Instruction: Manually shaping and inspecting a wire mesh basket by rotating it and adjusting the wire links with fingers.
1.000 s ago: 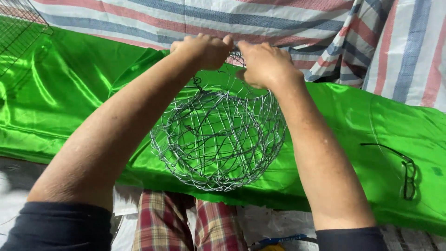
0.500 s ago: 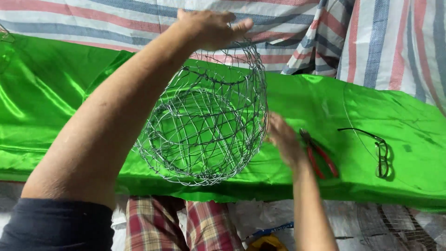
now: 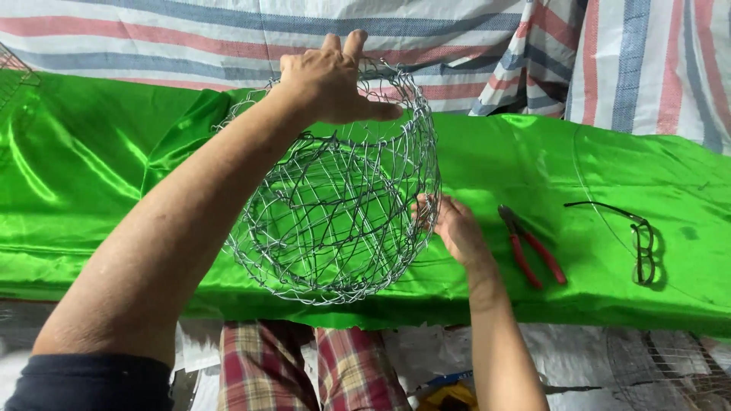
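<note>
Spread wide across the view: a shiny green cloth [image 3: 91, 167] over a table, creased and bunched toward the left. Behind it, a striped tarp [image 3: 190, 30] in red, blue and grey, hanging as a backdrop.

Held up over the middle of the cloth: a round wire basket [image 3: 335, 221] of silvery mesh, tipped on its side so that the open mouth faces right and the domed bottom faces left and down.

Reaching in from the lower left, long and nearly straight: the left forearm, dark sleeve at the bottom edge. Left hand [image 3: 327, 80] bent over the top of the rim, fingers closed on the wire, thumb pointing right along it.

Coming up from the bottom, more upright: the right forearm. Right hand [image 3: 455, 228] against the lower right part of the rim, fingertips curled onto the wire there, palm turned toward the basket.

Below the table edge: checked trousers [image 3: 259, 373] in red and beige.

Flat on the cloth, just right of the right hand: red-handled pliers [image 3: 531, 247], jaws pointing up-left. Farther right, well apart from them: dark-framed spectacles [image 3: 643, 243], folded open.
</note>
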